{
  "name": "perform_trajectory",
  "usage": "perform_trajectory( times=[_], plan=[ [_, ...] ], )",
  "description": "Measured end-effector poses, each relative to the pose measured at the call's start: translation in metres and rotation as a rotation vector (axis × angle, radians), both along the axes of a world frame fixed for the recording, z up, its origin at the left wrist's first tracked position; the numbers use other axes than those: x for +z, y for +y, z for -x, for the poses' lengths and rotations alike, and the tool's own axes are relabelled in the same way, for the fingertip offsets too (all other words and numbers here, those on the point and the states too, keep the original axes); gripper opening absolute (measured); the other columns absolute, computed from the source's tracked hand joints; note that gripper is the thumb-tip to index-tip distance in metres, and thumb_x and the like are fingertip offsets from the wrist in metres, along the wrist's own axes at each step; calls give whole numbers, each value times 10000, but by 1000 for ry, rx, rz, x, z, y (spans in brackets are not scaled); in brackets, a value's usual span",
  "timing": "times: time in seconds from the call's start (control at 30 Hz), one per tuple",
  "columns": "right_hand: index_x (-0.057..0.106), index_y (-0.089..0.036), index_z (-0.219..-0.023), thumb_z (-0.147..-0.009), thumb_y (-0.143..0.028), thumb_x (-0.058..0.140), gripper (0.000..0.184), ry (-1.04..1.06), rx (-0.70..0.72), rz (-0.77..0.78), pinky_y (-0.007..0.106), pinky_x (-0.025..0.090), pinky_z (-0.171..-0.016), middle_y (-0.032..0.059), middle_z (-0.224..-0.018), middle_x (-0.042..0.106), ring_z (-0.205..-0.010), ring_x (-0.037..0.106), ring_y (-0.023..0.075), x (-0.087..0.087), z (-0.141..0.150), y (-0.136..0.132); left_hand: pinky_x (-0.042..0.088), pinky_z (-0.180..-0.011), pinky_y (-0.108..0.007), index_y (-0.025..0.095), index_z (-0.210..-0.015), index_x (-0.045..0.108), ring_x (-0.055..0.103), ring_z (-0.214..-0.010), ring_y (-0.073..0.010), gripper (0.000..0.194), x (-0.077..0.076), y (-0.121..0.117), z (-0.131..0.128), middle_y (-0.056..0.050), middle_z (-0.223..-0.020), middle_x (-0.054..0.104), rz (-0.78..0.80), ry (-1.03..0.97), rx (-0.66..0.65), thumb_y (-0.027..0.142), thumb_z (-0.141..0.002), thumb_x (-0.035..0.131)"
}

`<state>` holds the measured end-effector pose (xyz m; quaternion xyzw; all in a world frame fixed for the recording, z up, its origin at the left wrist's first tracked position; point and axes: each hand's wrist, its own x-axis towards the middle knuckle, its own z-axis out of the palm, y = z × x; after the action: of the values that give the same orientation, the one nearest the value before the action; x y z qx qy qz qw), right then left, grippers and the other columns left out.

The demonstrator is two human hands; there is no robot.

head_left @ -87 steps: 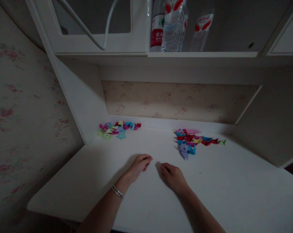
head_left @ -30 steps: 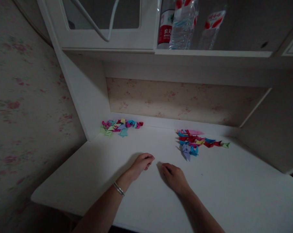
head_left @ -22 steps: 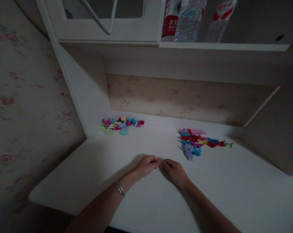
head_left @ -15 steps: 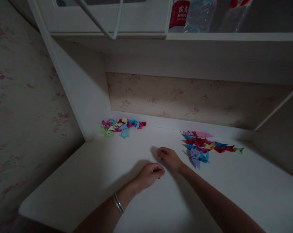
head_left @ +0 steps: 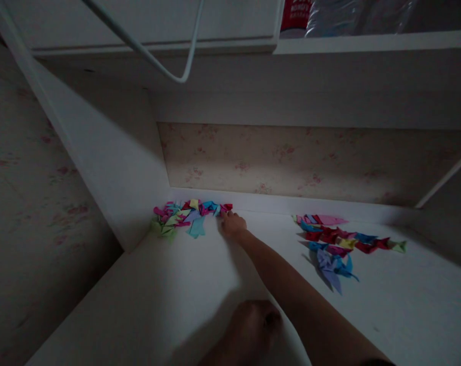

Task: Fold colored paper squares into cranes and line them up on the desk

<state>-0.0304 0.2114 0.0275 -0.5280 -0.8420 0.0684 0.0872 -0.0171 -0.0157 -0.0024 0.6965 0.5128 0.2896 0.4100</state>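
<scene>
My right hand (head_left: 233, 225) reaches to the right end of a heap of folded coloured paper pieces (head_left: 194, 216) at the back left of the white table. Its fingers are slightly apart, and the fingertips meet a red and magenta folded paper piece (head_left: 226, 208); no grip on it shows. My left hand (head_left: 253, 325) is curled and a little blurred above the near part of the table, with nothing visible in it. On the right lie rows of folded paper pieces (head_left: 329, 236), red, blue, pink, yellow and green, with a lilac paper crane (head_left: 328, 267) in front.
The white table (head_left: 169, 300) runs back to a ledge below a floral wall panel (head_left: 253, 157). Overhead is a shelf (head_left: 368, 44) with plastic bottles (head_left: 333, 20). A pale bent rod or cable (head_left: 150, 58) hangs at upper left. A side panel (head_left: 112, 162) stands left.
My right hand has moved from mid-table, forward and left, to the paper heap. My left hand has drawn back toward me. The view has shifted forward.
</scene>
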Motion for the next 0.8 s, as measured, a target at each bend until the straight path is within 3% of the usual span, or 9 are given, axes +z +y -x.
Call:
perform_trajectory(
  times=[0.17, 0.3, 0.5, 0.7, 0.8],
  plan=[
    [446, -208, -1300, -931, -302, 362, 391, -25, -41, 14, 473, 395, -879, 176, -1274, 507, -1159, 475, 315, -4, 7, 12, 291, -543, -258, 187, -785, 705, 573, -650, -157, 232, 10, 1, -2, -26, -723, 680, -5, 53, -41, 238, -814, 480],
    [446, -235, -1300, -945, -317, 356, 376, -3, -48, 30, 452, 387, -891, 153, -1280, 517, -1166, 478, 293, -3, 8, 16, 279, -533, -266, 197, -749, 700, 570, -634, -162, 194, 10, 3, -4, -35, -732, 695, 1, 93, -18, 246, -782, 515],
    [547, -175, -1164, -968, -407, 293, 396, 110, -121, 40, 394, 414, -868, 148, -1170, 598, -1068, 562, 258, 2, 2, 11, 313, -557, -263, 177, -788, 699, 559, -648, -172, 207, 5, 3, 0, -42, -753, 695, -9, 25, -23, 234, -794, 501],
    [541, -158, -1121, -883, -533, 447, 453, 282, -166, -35, 304, 446, -808, 124, -1121, 621, -959, 611, 214, -4, -29, -30, 397, -673, -274, 172, -819, 689, 581, -760, -198, 194, 4, 4, -2, -72, -837, 680, -32, -116, 69, 212, -809, 500],
    [586, -165, -979, -833, -546, 510, 415, 589, -158, -7, 265, 461, -709, 73, -932, 670, -801, 625, 175, -16, -53, -64, 406, -676, -270, 178, -879, 671, 572, -753, -186, 179, 7, 7, -3, -68, -877, 661, -90, -218, 197, 247, -825, 514]
  ],
)
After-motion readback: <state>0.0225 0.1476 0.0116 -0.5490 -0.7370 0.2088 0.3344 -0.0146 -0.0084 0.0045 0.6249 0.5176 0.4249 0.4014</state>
